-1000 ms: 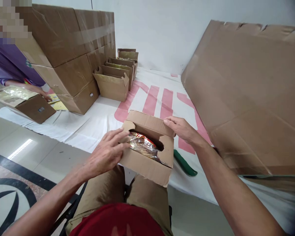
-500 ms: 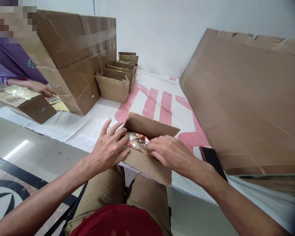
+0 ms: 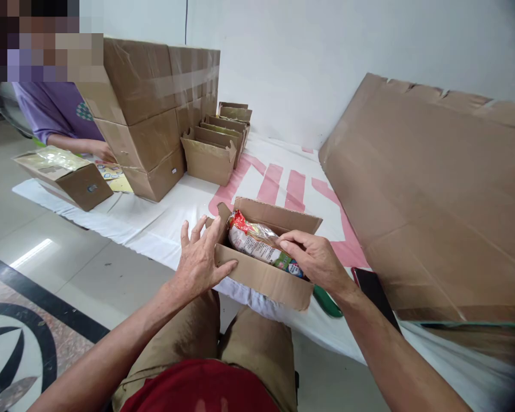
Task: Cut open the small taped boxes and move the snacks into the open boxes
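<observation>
An open cardboard box (image 3: 266, 280) stands at the table's front edge, its long flaps raised. Inside lies a printed plastic packet (image 3: 255, 243), red at one end and mostly white with small text. My left hand (image 3: 201, 257) is open at the box's left end, fingers spread over the end flap and thumb along the near flap. My right hand (image 3: 317, 257) is over the right end, thumb and forefinger pinched at the packet's upper edge. Its other fingers are curled and partly hidden.
Taped cartons (image 3: 150, 109) are stacked at the left, beside a row of open boxes (image 3: 208, 157). A large cardboard sheet (image 3: 433, 206) leans at right, by a dark phone (image 3: 375, 294) and a green object (image 3: 327, 301). A co-worker's hand (image 3: 103, 150) is behind a closed box (image 3: 83, 186).
My left hand has drawn back from the packet to the box's left end. My right hand now pinches the packet, and more of its printed side shows. The green object has come into view.
</observation>
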Demonstrator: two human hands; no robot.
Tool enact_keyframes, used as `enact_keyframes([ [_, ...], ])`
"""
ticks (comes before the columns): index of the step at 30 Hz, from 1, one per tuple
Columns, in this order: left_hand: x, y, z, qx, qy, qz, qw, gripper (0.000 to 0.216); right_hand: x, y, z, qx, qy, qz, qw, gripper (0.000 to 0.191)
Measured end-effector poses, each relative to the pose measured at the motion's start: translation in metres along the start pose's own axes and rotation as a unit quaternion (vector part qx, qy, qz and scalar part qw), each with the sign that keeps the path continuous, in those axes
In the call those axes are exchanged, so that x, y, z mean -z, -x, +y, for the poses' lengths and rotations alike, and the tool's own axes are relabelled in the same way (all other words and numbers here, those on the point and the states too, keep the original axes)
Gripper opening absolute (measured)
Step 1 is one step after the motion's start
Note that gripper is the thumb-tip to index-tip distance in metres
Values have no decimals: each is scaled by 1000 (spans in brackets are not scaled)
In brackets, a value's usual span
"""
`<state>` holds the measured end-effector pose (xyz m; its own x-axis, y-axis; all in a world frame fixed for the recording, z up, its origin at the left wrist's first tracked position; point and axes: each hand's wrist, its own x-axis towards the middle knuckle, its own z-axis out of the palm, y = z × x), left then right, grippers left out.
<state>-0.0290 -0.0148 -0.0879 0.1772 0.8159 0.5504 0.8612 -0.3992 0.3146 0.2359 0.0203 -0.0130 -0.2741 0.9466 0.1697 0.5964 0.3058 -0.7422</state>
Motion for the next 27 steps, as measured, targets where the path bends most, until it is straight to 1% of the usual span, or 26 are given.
enact_keyframes([
  [2,-3,-3,0,4,8,-2,1000,99,-2,0,5,-19,-83,47,995,21],
  [4,-3,-5,1,6,12,6,1000,94,-6,1,12,-47,-179,100,978,17],
  [6,2,-6,5,3,12,21,1000,80,-11,1,18,-77,-271,147,948,18],
  [7,5,-6,8,-3,11,25,1000,71,-12,2,20,-87,-304,160,935,19],
  [8,8,-6,12,-19,11,21,1000,63,-12,3,22,-93,-325,159,928,21],
  [9,12,-7,16,-45,12,7,999,59,-12,4,23,-94,-332,149,927,22],
  [10,15,-7,21,-81,12,-16,996,58,-10,5,22,-91,-326,131,932,22],
  [12,19,-10,29,-163,2,-75,984,58,-7,9,19,-71,-281,94,952,20],
  [14,19,-13,34,-218,-24,-112,969,50,-5,13,15,-45,-226,83,969,19],
  [15,18,-15,36,-232,-39,-114,965,42,-5,14,14,-33,-206,85,974,19],
  [17,14,-18,38,-246,-59,-93,963,30,-9,15,12,-19,-197,111,974,18],
  [18,12,-19,38,-252,-65,-81,962,26,-12,15,13,-16,-215,142,966,16],
  [19,10,-19,39,-257,-70,-71,961,23,-15,13,14,-15,-248,184,951,15],
  [21,6,-18,39,-262,-85,-68,959,19,-19,8,15,-16,-336,278,900,17],
  [22,5,-18,40,-260,-93,-76,958,18,-18,6,15,-16,-377,311,873,21],
  [23,5,-17,41,-256,-98,-87,958,18,-16,4,13,-13,-407,327,853,23],
  [24,8,-17,42,-252,-97,-98,958,19,-12,2,9,-6,-424,331,843,25],
  [25,11,-17,44,-247,-87,-106,959,21,-6,2,4,3,-428,328,842,24],
  [26,17,-17,45,-240,-64,-108,963,26,1,3,-3,14,-421,327,846,23],
  [27,24,-16,46,-232,-29,-96,968,37,9,4,-10,25,-405,328,853,21],
])
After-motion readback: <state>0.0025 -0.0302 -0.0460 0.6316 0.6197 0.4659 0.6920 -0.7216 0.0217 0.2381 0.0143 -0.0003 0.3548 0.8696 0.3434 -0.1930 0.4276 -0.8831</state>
